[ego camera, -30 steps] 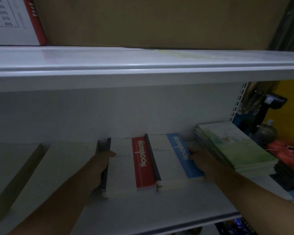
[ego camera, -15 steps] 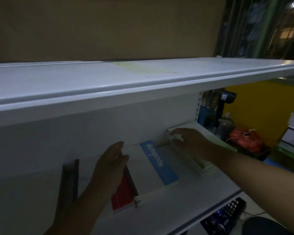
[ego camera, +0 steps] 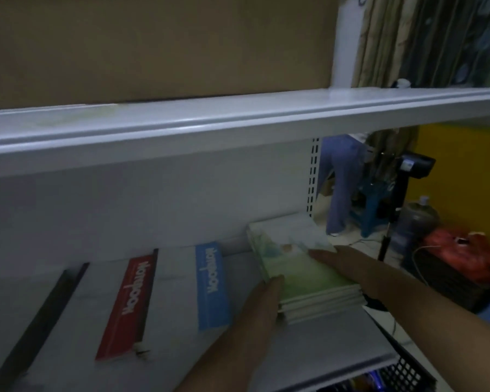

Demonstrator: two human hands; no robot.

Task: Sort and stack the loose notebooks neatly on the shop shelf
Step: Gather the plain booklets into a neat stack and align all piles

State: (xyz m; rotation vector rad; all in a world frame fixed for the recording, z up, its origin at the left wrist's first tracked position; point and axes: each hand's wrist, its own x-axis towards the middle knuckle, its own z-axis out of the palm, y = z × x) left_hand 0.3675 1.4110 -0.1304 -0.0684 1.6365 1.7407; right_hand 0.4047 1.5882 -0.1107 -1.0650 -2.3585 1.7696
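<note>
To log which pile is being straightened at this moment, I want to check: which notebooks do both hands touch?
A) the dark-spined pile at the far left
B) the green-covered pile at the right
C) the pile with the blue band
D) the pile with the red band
B: the left hand presses straight fingers against the left edge of the green-covered pile, and the right hand lies flat along its right side.

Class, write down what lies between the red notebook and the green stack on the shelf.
In the head view, the blue notebook lies flat between the red notebook and the green stack.
</note>
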